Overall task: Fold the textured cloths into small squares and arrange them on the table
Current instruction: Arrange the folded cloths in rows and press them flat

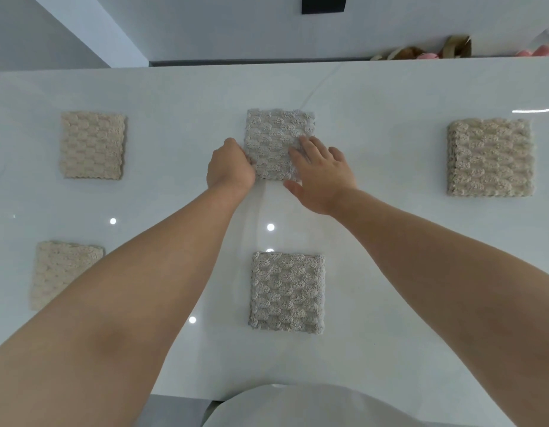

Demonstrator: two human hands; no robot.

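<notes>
Several folded textured cloth squares lie on the glossy white table point(390, 241). A grey square point(274, 134) sits at the far middle. My left hand point(231, 166) is curled against its left edge, fingers tucked at the side of the cloth. My right hand point(321, 172) lies flat on its near right corner, fingers spread. A second grey square point(287, 292) rests nearer me in the middle. Beige squares lie at the far left point(93, 145), the far right point(490, 158) and the near left point(57, 269), the last partly hidden by my left forearm.
The table's far edge meets a pale wall. Brown and pink objects point(452, 50) sit beyond that edge at the right. A dark rectangle point(324, 4) hangs on the wall at the top. A white rounded shape point(297, 408) lies at the near edge.
</notes>
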